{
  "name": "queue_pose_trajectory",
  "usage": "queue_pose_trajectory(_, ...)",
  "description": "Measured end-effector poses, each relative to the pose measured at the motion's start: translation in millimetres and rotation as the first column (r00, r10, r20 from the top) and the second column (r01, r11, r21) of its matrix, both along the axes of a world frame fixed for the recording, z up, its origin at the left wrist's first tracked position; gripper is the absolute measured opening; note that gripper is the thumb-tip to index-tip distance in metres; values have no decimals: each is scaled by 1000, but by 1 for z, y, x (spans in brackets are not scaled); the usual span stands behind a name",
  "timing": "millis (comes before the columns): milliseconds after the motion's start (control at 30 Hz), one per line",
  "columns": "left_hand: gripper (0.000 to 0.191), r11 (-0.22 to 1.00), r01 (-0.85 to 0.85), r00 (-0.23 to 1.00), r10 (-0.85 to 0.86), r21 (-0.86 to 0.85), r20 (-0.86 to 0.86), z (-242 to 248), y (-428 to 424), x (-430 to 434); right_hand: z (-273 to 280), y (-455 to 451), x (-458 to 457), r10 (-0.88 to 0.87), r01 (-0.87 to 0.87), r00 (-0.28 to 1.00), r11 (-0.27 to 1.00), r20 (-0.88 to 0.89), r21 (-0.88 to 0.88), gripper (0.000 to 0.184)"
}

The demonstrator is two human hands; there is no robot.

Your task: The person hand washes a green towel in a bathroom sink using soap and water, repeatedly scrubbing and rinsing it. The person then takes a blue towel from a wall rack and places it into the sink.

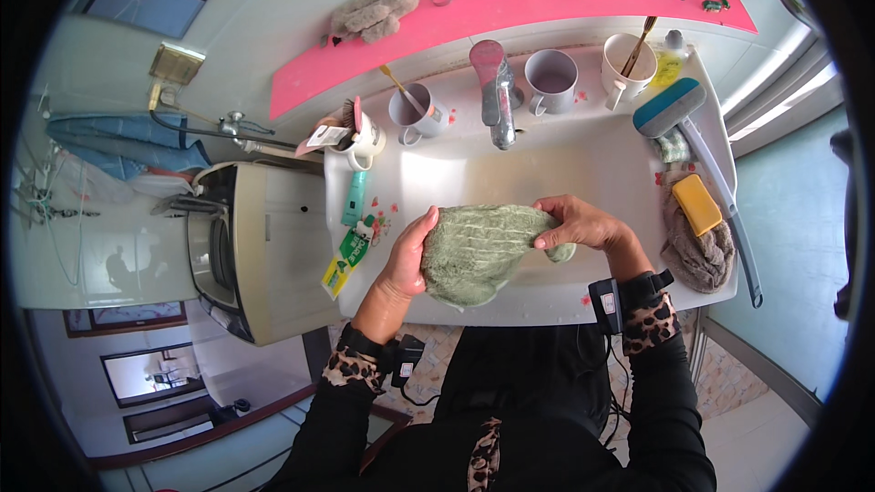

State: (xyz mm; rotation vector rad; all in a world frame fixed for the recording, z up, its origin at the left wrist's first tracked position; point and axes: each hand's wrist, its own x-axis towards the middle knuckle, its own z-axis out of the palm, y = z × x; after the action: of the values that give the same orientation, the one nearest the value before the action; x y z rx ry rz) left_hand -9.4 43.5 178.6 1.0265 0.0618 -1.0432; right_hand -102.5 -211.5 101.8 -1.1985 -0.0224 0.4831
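Note:
A green plush cloth (478, 249) is stretched between my two hands over the front part of a white washbasin (424, 311). My left hand (407, 256) grips its left end, the skin looking wet. My right hand (581, 222) pinches the cloth's upper right edge between thumb and fingers, and a small rounded piece hangs below it. Cloudy water stands in the bowl behind the cloth. The faucet (497, 99) rises at the basin's far edge.
Cups (551, 82) line the basin's back rim. Tubes (354, 198) lie on the left rim. A brown cloth (697, 256), yellow soap bar (696, 205) and long-handled brush (711, 157) are at right. A pink shelf (424, 27) runs behind; a washing machine (287, 253) stands left.

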Motion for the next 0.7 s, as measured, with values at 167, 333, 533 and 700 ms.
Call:
queue_pose_trajectory(167,30,997,-30,995,23,77,93,-14,2,-1,-10,2,0,-118,117,990,993,-83,-15,28)
queue_pose_trajectory(333,35,977,-151,987,159,149,-37,-59,-22,-7,-22,40,13,-574,618,786,737,-231,273,29)
queue_pose_trajectory(533,43,967,-171,978,190,190,-88,-103,-24,1,-13,108,6,-371,472,877,782,304,-407,20)
queue_pose_trajectory(700,41,964,-251,959,260,87,-112,-121,-35,-16,-15,125,29,-205,409,912,524,355,-747,39)
